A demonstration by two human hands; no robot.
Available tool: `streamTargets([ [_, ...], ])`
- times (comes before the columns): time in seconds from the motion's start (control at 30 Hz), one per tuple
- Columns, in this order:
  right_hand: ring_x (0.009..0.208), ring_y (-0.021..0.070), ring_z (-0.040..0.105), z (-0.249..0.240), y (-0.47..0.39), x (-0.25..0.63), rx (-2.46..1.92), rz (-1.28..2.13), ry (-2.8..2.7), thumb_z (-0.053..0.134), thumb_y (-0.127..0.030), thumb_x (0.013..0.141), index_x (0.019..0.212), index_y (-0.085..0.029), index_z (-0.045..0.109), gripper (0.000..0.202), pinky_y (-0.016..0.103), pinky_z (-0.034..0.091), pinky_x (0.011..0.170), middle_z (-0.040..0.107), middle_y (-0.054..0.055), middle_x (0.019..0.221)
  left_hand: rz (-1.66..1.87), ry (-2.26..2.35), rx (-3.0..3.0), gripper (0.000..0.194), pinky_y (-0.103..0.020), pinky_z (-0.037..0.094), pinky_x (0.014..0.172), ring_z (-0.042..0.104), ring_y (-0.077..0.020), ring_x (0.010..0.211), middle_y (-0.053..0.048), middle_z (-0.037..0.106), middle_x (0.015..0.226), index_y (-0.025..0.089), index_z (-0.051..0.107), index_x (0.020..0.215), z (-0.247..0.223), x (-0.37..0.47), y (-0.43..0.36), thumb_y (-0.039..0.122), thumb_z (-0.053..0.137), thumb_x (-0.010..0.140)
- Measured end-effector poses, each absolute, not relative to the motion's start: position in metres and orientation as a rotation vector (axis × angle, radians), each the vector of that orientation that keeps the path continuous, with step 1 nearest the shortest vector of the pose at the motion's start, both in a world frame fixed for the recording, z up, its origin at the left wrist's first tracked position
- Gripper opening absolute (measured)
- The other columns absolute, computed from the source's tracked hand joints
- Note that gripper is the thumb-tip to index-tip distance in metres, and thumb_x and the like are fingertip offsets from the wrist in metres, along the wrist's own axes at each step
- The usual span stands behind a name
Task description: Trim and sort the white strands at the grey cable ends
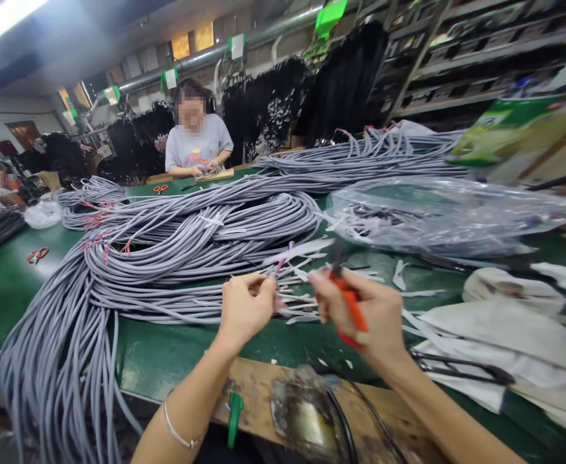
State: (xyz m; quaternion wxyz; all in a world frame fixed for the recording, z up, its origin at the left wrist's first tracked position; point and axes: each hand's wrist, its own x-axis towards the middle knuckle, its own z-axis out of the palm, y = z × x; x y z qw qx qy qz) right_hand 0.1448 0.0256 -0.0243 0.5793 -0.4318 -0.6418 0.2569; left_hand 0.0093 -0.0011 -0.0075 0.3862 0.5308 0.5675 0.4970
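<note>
My left hand (248,308) is closed in a pinch on the end of a grey cable, with thin coloured wires (281,263) sticking up just above the fingertips. To its right, my right hand (377,316) is wrapped round orange-handled cutters (354,310); their dark tip points up and away, blurred by motion. A gap separates the tool from my left fingers. Under and behind both hands lie stripped cable ends and white paper-like strips (311,248). A large bundle of grey cables (167,296) spreads leftward and hangs over the table's front edge.
A clear plastic bag (456,219) lies at the right, behind white cloth (519,328). Red-handled scissors (37,256) rest on the green table (157,354) at left. A wooden board with a metal block (306,412) is at the front edge. Across the table sits a co-worker (198,142).
</note>
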Motion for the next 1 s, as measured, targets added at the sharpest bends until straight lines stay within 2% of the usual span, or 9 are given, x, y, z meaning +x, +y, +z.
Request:
streamTargets([
  [0.1,0.043,0.0093,0.046,-0.018,0.029,0.144,-0.983,0.854,-1.263,0.071,-0.056,0.059,0.060,-0.020,0.050,0.041,0.022,0.040,0.041,0.051,-0.004,0.052,1.301,1.419,1.460,0.014,-0.025,0.051,0.064,0.066,-0.0176,0.065,-0.006,0.071,0.069,0.014,0.069,0.070,-0.008,0.011,-0.002,0.020,0.058,0.075],
  [0.2,0.047,0.0085,0.047,-0.015,0.032,0.143,-0.933,0.917,-1.210,0.081,-0.048,0.044,0.057,-0.019,0.050,0.045,0.021,0.042,0.044,0.052,-0.004,0.056,1.277,1.456,1.536,0.007,-0.026,0.051,0.066,0.066,-0.0193,0.070,-0.007,0.072,0.073,0.014,0.071,0.066,-0.006,0.012,-0.004,0.017,0.065,0.069],
  [0.33,0.038,0.0067,0.041,-0.014,0.030,0.145,-0.953,0.975,-1.167,0.082,-0.047,0.043,0.058,-0.020,0.050,0.044,0.020,0.036,0.036,0.048,-0.006,0.047,1.193,1.479,1.371,0.008,-0.023,0.049,0.055,0.064,-0.0157,0.057,-0.005,0.069,0.064,0.013,0.071,0.070,-0.006,0.015,-0.005,0.013,0.063,0.070],
  [0.4,0.035,0.0067,0.039,-0.013,0.028,0.145,-0.954,1.039,-1.182,0.082,-0.048,0.042,0.059,-0.020,0.051,0.045,0.021,0.035,0.033,0.047,-0.007,0.044,1.215,1.446,1.300,0.017,-0.021,0.045,0.051,0.060,-0.0122,0.051,-0.004,0.068,0.064,0.012,0.071,0.084,-0.008,0.017,-0.003,0.010,0.060,0.072],
  [0.5,0.035,0.0076,0.042,-0.011,0.025,0.143,-0.944,1.112,-1.185,0.083,-0.048,0.039,0.057,-0.020,0.051,0.046,0.021,0.037,0.033,0.049,-0.006,0.043,1.288,1.341,1.263,0.033,-0.022,0.046,0.057,0.058,-0.0115,0.057,-0.003,0.068,0.068,0.012,0.069,0.102,-0.011,0.018,0.000,0.012,0.065,0.070],
  [0.63,0.035,0.0065,0.040,-0.009,0.021,0.138,-0.928,1.165,-1.192,0.084,-0.046,0.036,0.054,-0.019,0.052,0.045,0.019,0.034,0.033,0.048,-0.006,0.042,1.409,1.181,1.176,0.029,-0.024,0.046,0.062,0.058,-0.0140,0.065,-0.006,0.069,0.072,0.011,0.074,0.083,-0.012,0.020,0.002,0.033,0.072,0.065],
  [0.73,0.038,0.0061,0.041,-0.007,0.018,0.136,-0.920,1.125,-1.187,0.084,-0.044,0.037,0.052,-0.019,0.052,0.044,0.018,0.034,0.035,0.047,-0.006,0.043,1.482,1.144,1.031,0.035,-0.021,0.036,0.046,0.046,-0.0078,0.047,-0.001,0.059,0.053,0.010,0.070,0.065,-0.011,0.021,0.003,0.045,0.071,0.063],
  [0.83,0.042,0.0069,0.045,-0.007,0.017,0.136,-0.931,1.069,-1.164,0.085,-0.041,0.037,0.051,-0.019,0.052,0.043,0.018,0.037,0.039,0.051,-0.005,0.047,1.486,1.171,0.913,0.042,-0.019,0.022,0.037,0.032,-0.0029,0.034,0.003,0.050,0.045,0.009,0.064,0.062,-0.008,0.021,0.002,0.050,0.072,0.058],
  [1.0,0.043,0.0093,0.048,-0.012,0.026,0.138,-0.947,1.250,-1.104,0.083,-0.045,0.036,0.050,-0.019,0.049,0.045,0.022,0.041,0.043,0.052,-0.004,0.048,1.347,1.028,0.964,0.043,-0.017,0.023,0.037,0.037,-0.0030,0.036,0.001,0.055,0.052,0.012,0.056,0.070,0.003,0.012,-0.001,0.047,0.076,0.053],
])
